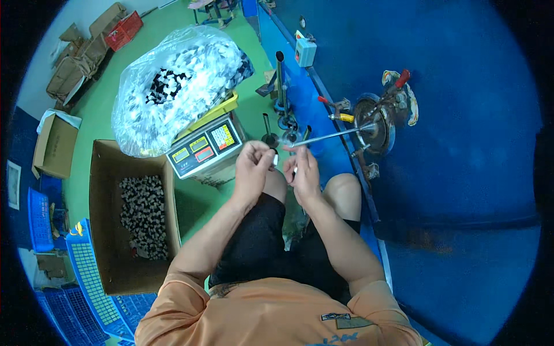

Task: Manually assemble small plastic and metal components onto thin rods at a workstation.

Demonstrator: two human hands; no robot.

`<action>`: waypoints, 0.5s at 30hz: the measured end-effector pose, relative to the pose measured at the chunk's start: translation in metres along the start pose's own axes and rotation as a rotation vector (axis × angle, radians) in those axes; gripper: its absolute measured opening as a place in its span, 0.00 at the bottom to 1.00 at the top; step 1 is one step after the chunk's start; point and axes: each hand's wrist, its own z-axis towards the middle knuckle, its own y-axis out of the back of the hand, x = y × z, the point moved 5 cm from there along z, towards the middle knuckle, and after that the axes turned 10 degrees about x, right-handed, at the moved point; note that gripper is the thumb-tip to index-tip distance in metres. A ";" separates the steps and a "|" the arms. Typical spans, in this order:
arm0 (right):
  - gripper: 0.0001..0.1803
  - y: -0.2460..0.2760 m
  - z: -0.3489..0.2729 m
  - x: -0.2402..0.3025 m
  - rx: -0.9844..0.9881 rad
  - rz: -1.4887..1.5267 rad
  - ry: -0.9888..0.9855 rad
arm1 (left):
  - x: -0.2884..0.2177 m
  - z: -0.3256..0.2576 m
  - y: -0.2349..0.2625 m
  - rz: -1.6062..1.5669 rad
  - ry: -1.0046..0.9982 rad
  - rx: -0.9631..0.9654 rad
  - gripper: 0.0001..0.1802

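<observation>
My left hand [250,173] is closed in a pinch above my left knee. A small white piece [275,160] with a dark end shows at its fingertips. Just to the right, my right hand [304,173] has its fingers curled in, with another small white-and-dark piece [295,171] partly hidden among them. Both pieces are too small to name their kind. Beyond the right fingertips a thin metal rod [332,137] slants up to a round metal fixture [375,125] on the blue bench.
A clear plastic bag [190,86] of black-and-white pieces rests on a digital scale [203,149]. On my left stands a cardboard box [107,219] holding many small dark pieces. Upright metal posts [281,81] stand beside the blue bench [456,173]. Blue baskets [95,277] lie at lower left.
</observation>
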 end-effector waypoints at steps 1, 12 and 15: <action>0.24 0.000 0.000 0.001 0.001 0.000 0.002 | -0.001 0.002 0.000 0.000 -0.002 0.000 0.07; 0.20 0.001 -0.001 0.014 -0.076 0.072 0.093 | 0.006 0.009 -0.020 -0.641 0.212 0.124 0.06; 0.20 0.002 -0.003 0.016 -0.093 0.074 0.091 | 0.004 0.008 -0.023 -0.640 0.204 0.139 0.07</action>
